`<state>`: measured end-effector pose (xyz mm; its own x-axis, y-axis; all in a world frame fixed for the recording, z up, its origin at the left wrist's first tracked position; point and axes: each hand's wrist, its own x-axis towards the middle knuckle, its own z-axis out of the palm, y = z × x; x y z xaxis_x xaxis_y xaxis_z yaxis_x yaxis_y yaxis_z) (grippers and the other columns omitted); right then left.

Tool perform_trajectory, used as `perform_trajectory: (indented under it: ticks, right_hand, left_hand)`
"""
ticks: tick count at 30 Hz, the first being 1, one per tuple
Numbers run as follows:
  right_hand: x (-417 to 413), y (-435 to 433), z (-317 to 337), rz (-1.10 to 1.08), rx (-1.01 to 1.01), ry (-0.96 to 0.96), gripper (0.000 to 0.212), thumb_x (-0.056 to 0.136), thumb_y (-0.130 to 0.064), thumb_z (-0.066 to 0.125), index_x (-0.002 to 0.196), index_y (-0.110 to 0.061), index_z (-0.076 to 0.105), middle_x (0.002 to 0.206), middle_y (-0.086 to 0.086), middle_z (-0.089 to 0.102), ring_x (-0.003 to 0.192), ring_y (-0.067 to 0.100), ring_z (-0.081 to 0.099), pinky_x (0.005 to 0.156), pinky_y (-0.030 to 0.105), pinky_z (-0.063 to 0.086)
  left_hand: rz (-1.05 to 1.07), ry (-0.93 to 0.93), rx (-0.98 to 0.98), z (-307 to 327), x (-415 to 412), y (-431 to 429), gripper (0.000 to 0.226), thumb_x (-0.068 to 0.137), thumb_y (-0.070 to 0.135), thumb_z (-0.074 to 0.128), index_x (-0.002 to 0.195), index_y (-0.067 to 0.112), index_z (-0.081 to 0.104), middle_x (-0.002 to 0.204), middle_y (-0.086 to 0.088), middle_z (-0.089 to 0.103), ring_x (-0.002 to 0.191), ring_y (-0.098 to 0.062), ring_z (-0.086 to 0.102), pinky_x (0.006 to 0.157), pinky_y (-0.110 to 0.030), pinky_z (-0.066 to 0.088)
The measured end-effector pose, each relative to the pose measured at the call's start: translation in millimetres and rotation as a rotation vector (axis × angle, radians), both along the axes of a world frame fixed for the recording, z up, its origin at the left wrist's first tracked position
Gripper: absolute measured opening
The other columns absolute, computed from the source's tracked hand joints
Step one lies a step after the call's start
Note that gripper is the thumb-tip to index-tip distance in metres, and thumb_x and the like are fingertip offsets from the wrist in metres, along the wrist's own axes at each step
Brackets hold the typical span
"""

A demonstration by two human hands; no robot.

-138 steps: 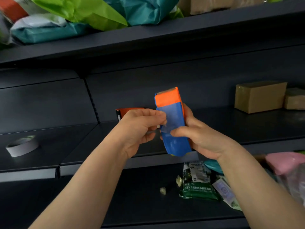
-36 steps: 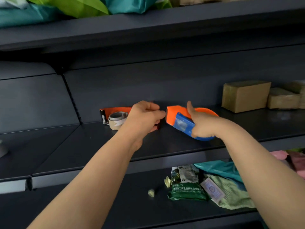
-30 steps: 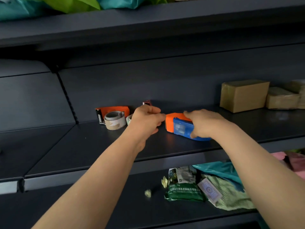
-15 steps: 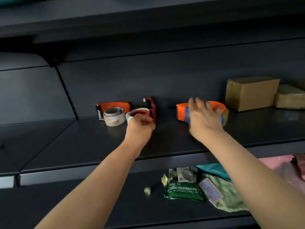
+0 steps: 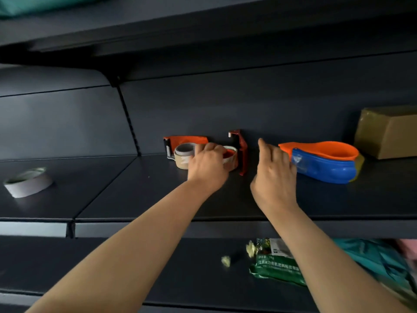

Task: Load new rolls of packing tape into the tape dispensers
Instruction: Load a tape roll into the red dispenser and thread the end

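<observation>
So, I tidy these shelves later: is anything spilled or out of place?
Yes: pale crumbs lie loose on the lower shelf beside the green packet, as if spilled from it.

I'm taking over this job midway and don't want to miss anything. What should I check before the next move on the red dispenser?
1. Right hand free: ok, fingers relaxed, holding nothing.
2. Blue and orange dispenser out of the way: ok, lying on the shelf, right of that hand.
3. Left hand on the tape roll in the red dispenser: ok, fingers curl over its rim.
4. That roll new or spent: cannot tell, the hand covers most of it.
5. Spare roll available: ok, a loose tape roll lies far left on the shelf.
</observation>
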<state>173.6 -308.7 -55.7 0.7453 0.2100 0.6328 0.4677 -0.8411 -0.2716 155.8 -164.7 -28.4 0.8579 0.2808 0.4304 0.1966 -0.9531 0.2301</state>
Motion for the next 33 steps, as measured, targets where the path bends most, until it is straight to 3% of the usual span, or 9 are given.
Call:
perform_trajectory:
  ticks: [3, 7, 11, 15, 20, 24, 26, 28, 33]
  right_hand:
    - [2, 0, -5, 0.024, 0.015, -0.037, 0.071, 0.079, -0.001, 0.067, 0.144, -0.007, 0.040, 0.129, 0.017, 0.057, 0.123, 0.036, 0.051, 0.098, 0.049, 0.043]
    - [5, -1, -6, 0.090, 0.082, -0.032, 0.066, 0.078, 0.003, 0.065, 0.141, -0.006, 0.046, 0.124, 0.017, 0.060, 0.117, 0.036, 0.055, 0.094, 0.047, 0.047]
    - [11, -3, -8, 0.200, 0.302, 0.023, 0.048, 0.090, 0.001, 0.054, 0.137, -0.005, 0.050, 0.125, 0.015, 0.061, 0.120, 0.031, 0.055, 0.097, 0.040, 0.048]
    - [14, -4, -3, 0.313, 0.489, 0.277, 0.042, 0.103, -0.027, 0.041, 0.140, -0.007, 0.048, 0.139, 0.012, 0.055, 0.132, 0.024, 0.048, 0.108, 0.035, 0.038]
    - [-18, 9, 8, 0.549, 0.846, 0.763, 0.056, 0.096, -0.047, 0.052, 0.141, -0.014, 0.049, 0.147, 0.004, 0.050, 0.138, 0.018, 0.042, 0.116, 0.039, 0.031]
    - [-72, 27, 24, 0.848, 1.012, 1.252, 0.036, 0.083, -0.053, 0.061, 0.103, -0.024, 0.069, 0.123, 0.005, 0.066, 0.119, 0.022, 0.059, 0.105, 0.046, 0.045]
    - [-95, 34, 30, 0.928, 1.017, 1.284, 0.034, 0.077, -0.052, 0.065, 0.091, -0.023, 0.077, 0.100, 0.005, 0.074, 0.100, 0.020, 0.070, 0.092, 0.046, 0.054]
    - [-116, 44, 29, 0.942, 1.055, 1.259, 0.029, 0.084, -0.038, 0.066, 0.096, -0.013, 0.074, 0.085, 0.006, 0.073, 0.085, 0.019, 0.071, 0.087, 0.046, 0.057]
    - [-165, 75, 14, 0.935, 1.014, 1.259, 0.028, 0.089, -0.023, 0.061, 0.106, -0.001, 0.065, 0.092, 0.014, 0.071, 0.083, 0.022, 0.069, 0.086, 0.045, 0.056]
  left_hand:
    - [0.059, 0.108, 0.118, -1, 20, -10, 0.035, 0.093, 0.026, 0.054, 0.127, 0.017, 0.055, 0.131, -0.005, 0.058, 0.129, -0.028, 0.039, 0.106, -0.045, 0.032]
    - [0.129, 0.230, 0.099, -4, 30, -12, 0.038, 0.091, 0.015, 0.055, 0.129, 0.021, 0.057, 0.129, -0.006, 0.059, 0.132, -0.025, 0.037, 0.113, -0.051, 0.026]
    - [0.074, 0.189, -0.021, -3, 8, -14, 0.023, 0.094, 0.026, 0.055, 0.114, 0.026, 0.065, 0.115, -0.007, 0.062, 0.116, -0.026, 0.049, 0.103, -0.050, 0.040]
    - [0.025, 0.149, -0.007, 0, -42, -11, 0.032, 0.093, 0.019, 0.054, 0.121, 0.031, 0.062, 0.111, -0.004, 0.062, 0.110, -0.028, 0.054, 0.095, -0.043, 0.046]
    - [-0.016, -0.066, 0.060, -7, -98, 4, 0.024, 0.088, 0.019, 0.062, 0.112, 0.021, 0.068, 0.104, 0.000, 0.067, 0.109, -0.026, 0.053, 0.094, -0.043, 0.044]
    - [-0.074, -0.206, 0.177, 0, -139, 25, 0.021, 0.086, 0.027, 0.066, 0.103, 0.017, 0.073, 0.091, 0.000, 0.072, 0.103, -0.030, 0.058, 0.094, -0.056, 0.045]
    - [-0.146, -0.247, 0.248, 2, -163, 37, 0.019, 0.081, 0.021, 0.073, 0.099, 0.017, 0.073, 0.087, 0.002, 0.071, 0.101, -0.030, 0.060, 0.093, -0.062, 0.045]
    - [-0.236, -0.256, 0.299, 2, -189, 52, 0.023, 0.076, 0.014, 0.078, 0.098, 0.018, 0.073, 0.089, 0.003, 0.071, 0.102, -0.028, 0.061, 0.096, -0.064, 0.044]
    - [-0.327, -0.246, 0.369, -7, -247, 95, 0.022, 0.085, 0.031, 0.060, 0.098, 0.016, 0.069, 0.082, -0.001, 0.072, 0.097, -0.026, 0.066, 0.100, -0.056, 0.045]
